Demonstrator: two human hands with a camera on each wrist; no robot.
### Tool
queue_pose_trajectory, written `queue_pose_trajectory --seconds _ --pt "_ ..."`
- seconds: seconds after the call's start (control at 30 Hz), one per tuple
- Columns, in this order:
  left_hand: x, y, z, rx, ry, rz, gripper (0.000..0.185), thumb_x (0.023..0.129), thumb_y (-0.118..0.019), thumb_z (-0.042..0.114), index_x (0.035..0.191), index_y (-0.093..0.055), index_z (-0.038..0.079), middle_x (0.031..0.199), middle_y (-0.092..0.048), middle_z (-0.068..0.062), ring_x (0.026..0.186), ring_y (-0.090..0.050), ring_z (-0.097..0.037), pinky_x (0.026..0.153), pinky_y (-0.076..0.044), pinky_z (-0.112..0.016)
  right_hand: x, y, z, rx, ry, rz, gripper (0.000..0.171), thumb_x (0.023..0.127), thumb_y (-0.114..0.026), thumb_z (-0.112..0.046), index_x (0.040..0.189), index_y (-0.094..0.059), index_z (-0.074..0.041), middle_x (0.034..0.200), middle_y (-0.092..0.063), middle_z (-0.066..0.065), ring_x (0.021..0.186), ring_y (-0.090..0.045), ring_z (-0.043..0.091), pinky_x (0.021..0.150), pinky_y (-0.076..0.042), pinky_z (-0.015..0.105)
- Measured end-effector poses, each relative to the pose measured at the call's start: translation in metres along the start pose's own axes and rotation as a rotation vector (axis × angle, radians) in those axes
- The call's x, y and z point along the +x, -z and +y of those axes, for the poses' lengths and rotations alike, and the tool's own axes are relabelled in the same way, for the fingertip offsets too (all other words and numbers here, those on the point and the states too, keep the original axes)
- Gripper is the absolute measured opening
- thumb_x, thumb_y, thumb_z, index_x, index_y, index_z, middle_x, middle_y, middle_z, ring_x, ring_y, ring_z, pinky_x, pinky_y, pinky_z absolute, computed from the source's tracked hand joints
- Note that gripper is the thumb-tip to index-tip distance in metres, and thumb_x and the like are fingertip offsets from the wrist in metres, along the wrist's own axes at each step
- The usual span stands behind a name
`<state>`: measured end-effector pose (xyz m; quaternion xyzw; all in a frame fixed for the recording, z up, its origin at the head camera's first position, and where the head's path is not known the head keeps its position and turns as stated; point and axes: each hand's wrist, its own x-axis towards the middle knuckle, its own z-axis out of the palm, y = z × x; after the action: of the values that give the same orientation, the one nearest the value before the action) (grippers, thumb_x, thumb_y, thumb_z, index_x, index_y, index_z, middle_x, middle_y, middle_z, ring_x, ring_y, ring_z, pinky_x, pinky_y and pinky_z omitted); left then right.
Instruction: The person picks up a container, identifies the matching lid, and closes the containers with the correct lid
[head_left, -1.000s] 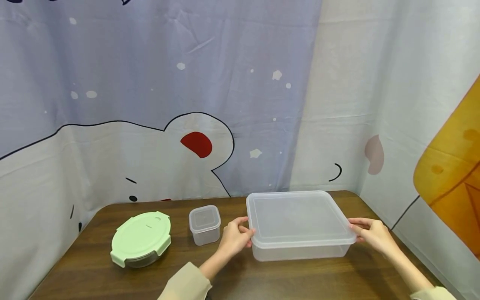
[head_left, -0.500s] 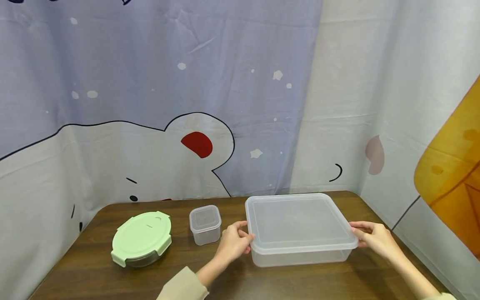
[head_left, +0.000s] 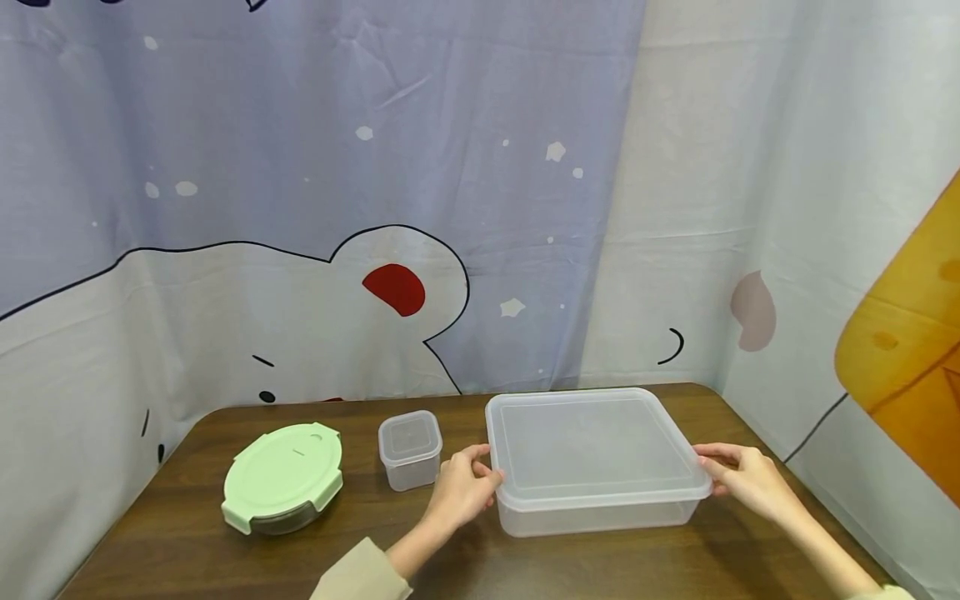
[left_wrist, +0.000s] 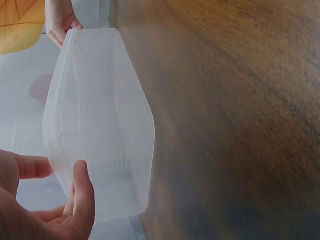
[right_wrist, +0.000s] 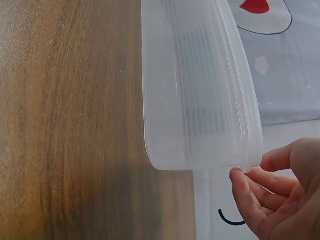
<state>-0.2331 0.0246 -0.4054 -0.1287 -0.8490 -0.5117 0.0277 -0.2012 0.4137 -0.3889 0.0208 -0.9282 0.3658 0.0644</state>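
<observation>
A: Looking down on a brown wooden tabletop [head_left: 187, 533], and gripping a large clear rectangular plastic box [head_left: 600, 517] at both near corners.

B: Confirming from the left wrist. Pinching the near left corner with the left hand [head_left: 461, 492], thumb laid along the wall, fingers [left_wrist: 30, 166] curled in behind the rim.

A: Seeing the same on the other side?

B: Nearly. Catching the near right corner with the right hand [head_left: 750, 479], fingers [right_wrist: 247, 200] bent and touching just under the rim, thumb over the top edge in the head view.

A: And placing the box where?

B: Right of centre, close to the cartoon-printed curtain [head_left: 300, 208] at the back. Appears to rest flat on the wood. Hard to rule out a slight lift from these angles.

A: Judging progress, then.

B: Calling it early. Counting one thing as done: a two-handed hold, secured at both ends. Finding the frosted plastic lid [head_left: 592, 437] on and flush all round, as far as visible. Seeing nothing opened and nothing inside. Leaving everything beyond the grip undone, at a guess.

A: Noting the neighbours too. Spotting a small clear square plastic tub [head_left: 409, 450] just beside the left hand, apart from the big box. Spotting a round pale-green clip-lidded container [head_left: 282, 477] further left. Finding both lidded, both untouched.
</observation>
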Motion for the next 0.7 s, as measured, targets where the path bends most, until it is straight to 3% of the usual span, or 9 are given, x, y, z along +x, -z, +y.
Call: queue_pose_trajectory --seconds 0.23,0.37,0.5,0.6,0.7 --pt "0.002 0.009 0.002 0.102 -0.078 -0.040 0.049 0.084 -0.065 0.014 0.125 -0.056 -0.010 0.076 -0.071 -0.006 0.051 -0.058 -0.006 0.046 -0.044 -0.021 0.005 0.002 -0.003 -0.084 0.001 0.004 0.038 0.097 -0.056 -0.023 0.123 -0.060 0.005 0.100 -0.071 0.019 0.066 -0.065 0.008 0.058 -0.056 0.027" --pt "0.008 0.014 0.006 0.217 -0.141 -0.005 0.043 0.084 -0.063 0.015 0.119 -0.061 -0.009 0.083 -0.069 -0.008 0.065 -0.057 -0.011 0.055 -0.045 -0.024 0.011 0.001 -0.003 -0.202 0.063 0.077 0.036 0.098 -0.054 -0.024 0.124 -0.061 0.000 0.102 -0.072 0.017 0.076 -0.067 0.011 0.062 -0.053 0.030" --pt "0.019 0.016 0.011 0.282 -0.184 0.058 0.038 0.089 -0.058 0.015 0.118 -0.062 -0.008 0.101 -0.066 -0.016 0.089 -0.063 -0.026 0.076 -0.053 -0.039 0.022 0.000 -0.005 -0.267 0.164 0.161 0.033 0.101 -0.045 -0.015 0.126 -0.059 0.002 0.111 -0.070 0.020 0.091 -0.070 0.028 0.073 -0.055 0.043" --pt "0.030 0.016 0.013 0.291 -0.218 0.078 0.037 0.093 -0.053 0.016 0.122 -0.061 -0.007 0.118 -0.063 -0.021 0.109 -0.060 -0.037 0.093 -0.049 -0.051 0.031 0.000 -0.007 -0.260 0.205 0.168 0.036 0.102 -0.038 -0.009 0.130 -0.055 0.006 0.120 -0.064 0.026 0.103 -0.065 0.041 0.083 -0.052 0.054" --pt "0.043 0.013 0.011 0.321 -0.266 0.073 0.037 0.095 -0.052 0.016 0.126 -0.059 -0.005 0.129 -0.059 -0.021 0.121 -0.054 -0.038 0.101 -0.044 -0.052 0.040 -0.001 -0.009 -0.255 0.227 0.156 0.038 0.102 -0.036 -0.011 0.133 -0.051 0.007 0.127 -0.058 0.029 0.110 -0.060 0.046 0.088 -0.047 0.060"
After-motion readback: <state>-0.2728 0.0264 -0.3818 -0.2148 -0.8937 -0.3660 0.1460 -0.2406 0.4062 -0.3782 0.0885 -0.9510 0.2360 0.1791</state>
